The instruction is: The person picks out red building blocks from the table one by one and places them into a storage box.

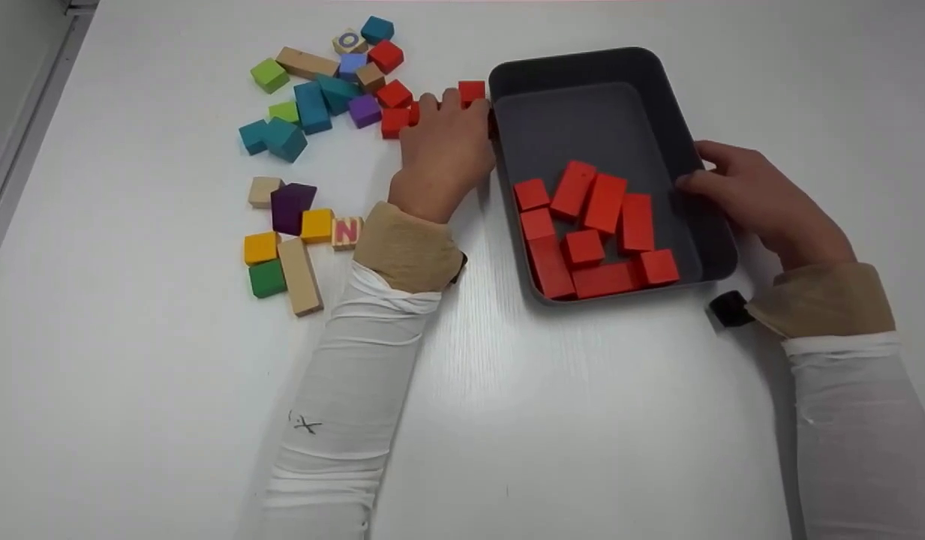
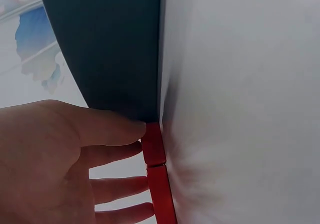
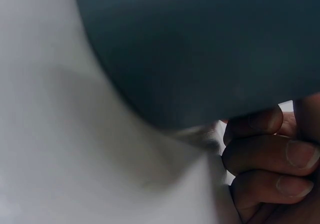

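My left hand [image 1: 448, 146] lies at the tray's left wall, its fingers reaching over red blocks [image 1: 395, 123]. In the left wrist view, its fairly straight fingers [image 2: 122, 184] and thumb touch two red blocks [image 2: 161, 191] standing end to end by the tray's dark wall. Part of these blocks is hidden in the head view. The right hand [image 1: 762, 195] grips the right side of the grey tray [image 1: 575, 112], thumb over the rim. Its curled fingers [image 3: 272, 154] show beside the tray in the right wrist view. Several red blocks [image 1: 605, 204] lie in the tray's near half.
Left of the left hand lies a far cluster of mixed blocks, among them a purple cube [image 1: 364, 110] and a teal block [image 1: 312, 107]. A nearer cluster includes a green cube [image 1: 267, 278], a plain wooden block [image 1: 300, 276] and a letter cube [image 1: 347, 233].
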Demonstrator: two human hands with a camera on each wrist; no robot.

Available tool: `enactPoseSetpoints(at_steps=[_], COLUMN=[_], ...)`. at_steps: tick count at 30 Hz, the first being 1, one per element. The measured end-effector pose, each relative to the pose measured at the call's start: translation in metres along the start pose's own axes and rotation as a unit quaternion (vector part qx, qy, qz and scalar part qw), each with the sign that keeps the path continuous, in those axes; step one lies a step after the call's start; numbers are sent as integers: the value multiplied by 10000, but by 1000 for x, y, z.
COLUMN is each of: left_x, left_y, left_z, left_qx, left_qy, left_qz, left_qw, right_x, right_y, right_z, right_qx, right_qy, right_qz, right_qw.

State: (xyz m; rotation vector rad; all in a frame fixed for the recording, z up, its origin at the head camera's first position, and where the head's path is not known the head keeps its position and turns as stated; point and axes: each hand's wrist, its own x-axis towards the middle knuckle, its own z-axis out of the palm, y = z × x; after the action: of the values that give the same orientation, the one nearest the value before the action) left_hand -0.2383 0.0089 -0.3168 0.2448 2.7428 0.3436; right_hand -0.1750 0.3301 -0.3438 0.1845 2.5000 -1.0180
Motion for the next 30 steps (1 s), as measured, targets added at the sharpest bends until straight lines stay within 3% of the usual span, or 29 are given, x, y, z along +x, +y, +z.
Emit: enactPoseSetpoints(at_steps=[7,30], left_x=[0,-1], left_y=[0,1], left_z=[-3,-6], left_qx=[234,370], left_qy=[16,-193], left_qz=[10,44], left_qw=[9997,9991], right_x=[0,-1], right_y=[-2,-5], right_z=[0,1], right_qx=[-53,40], right_qy=[12,-81], right_qz=[12,159], right_qw=[10000,9998])
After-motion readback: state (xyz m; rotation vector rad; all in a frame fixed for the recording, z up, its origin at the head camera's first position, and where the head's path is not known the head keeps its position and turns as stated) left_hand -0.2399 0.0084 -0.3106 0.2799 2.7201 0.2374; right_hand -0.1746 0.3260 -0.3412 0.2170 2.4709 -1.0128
